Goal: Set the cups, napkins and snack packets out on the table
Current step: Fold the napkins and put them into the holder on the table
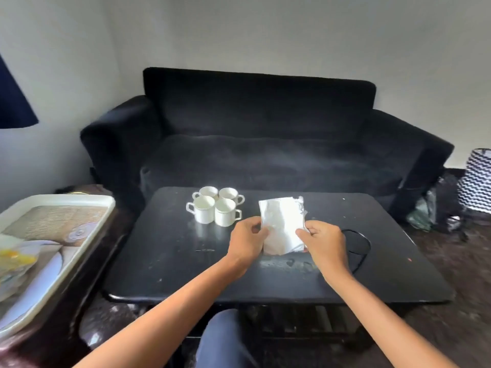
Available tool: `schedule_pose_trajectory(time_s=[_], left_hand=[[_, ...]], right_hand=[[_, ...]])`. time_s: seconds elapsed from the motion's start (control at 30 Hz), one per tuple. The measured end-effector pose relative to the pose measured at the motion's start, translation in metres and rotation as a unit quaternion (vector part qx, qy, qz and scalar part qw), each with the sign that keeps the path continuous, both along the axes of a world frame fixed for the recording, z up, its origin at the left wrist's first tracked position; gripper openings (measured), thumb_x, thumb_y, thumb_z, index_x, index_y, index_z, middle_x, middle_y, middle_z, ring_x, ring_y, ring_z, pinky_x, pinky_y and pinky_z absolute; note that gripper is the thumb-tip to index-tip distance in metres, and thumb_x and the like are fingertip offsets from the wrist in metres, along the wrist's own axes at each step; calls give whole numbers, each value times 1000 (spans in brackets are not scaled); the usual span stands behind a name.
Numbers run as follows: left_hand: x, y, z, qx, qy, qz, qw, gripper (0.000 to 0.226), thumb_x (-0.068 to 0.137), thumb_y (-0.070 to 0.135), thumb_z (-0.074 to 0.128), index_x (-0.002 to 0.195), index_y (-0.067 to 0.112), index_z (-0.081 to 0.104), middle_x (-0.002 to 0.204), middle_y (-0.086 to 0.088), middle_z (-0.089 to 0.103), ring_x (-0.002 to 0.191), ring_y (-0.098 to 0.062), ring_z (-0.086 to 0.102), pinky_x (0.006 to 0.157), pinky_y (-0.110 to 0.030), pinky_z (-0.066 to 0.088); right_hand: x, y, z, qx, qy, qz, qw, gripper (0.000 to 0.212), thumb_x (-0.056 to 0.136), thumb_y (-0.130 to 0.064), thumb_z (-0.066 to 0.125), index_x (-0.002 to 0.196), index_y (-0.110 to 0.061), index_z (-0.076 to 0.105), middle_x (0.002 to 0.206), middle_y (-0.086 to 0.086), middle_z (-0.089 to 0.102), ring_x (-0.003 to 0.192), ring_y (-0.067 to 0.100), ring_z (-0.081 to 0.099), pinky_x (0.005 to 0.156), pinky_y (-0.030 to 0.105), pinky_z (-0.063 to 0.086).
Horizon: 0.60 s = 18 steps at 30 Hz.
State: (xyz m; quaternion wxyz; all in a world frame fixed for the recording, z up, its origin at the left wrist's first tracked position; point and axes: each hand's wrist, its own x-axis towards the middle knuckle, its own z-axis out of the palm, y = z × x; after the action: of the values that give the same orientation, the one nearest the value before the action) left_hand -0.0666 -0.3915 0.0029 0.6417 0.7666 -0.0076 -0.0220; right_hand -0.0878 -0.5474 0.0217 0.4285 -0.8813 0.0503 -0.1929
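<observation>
Sofa [265, 144]: black, directly behind the table, its seat front close to the table's far edge.
Table [186, 266]: black, low; bare top to the left and near side of the cups, near edge free.
Tray [87, 229]: white, left of the table, well apart from the cups, holding snack packets [13, 264].
Cups [214, 208]: four white, clustered touching near the table's far edge.
Napkins [283, 227]: white, just right of the cups, lifted off the table.
Left hand [247, 240]: arm stretched forward, fingers pinching the napkins' left edge.
Right hand [322, 241]: pinching the right edge.
</observation>
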Motion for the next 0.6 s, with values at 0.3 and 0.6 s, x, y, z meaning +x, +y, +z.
schedule_pose_trajectory(time_s=[0.3,0.6], left_hand=[[19,-103,-10,34,-40,-53,997,21,95,13,50,80,-2,55,63,-6,40,59,-16,27,47,-23,25],[45,-177,-25,60,-42,-93,993,33,94,8,50,62,18,46,41,11,35,44,-8,26,45,-16,25]], right_hand=[[1,-73,-23,43,-48,-140,988,25,78,-4,60,59,4,46,63,21,47,74,30,48,57,34,31],[11,-114,-46,141,-39,-188,971,7,85,-10,63,89,-13,69,85,-1,59,82,23,64,74,29,47]])
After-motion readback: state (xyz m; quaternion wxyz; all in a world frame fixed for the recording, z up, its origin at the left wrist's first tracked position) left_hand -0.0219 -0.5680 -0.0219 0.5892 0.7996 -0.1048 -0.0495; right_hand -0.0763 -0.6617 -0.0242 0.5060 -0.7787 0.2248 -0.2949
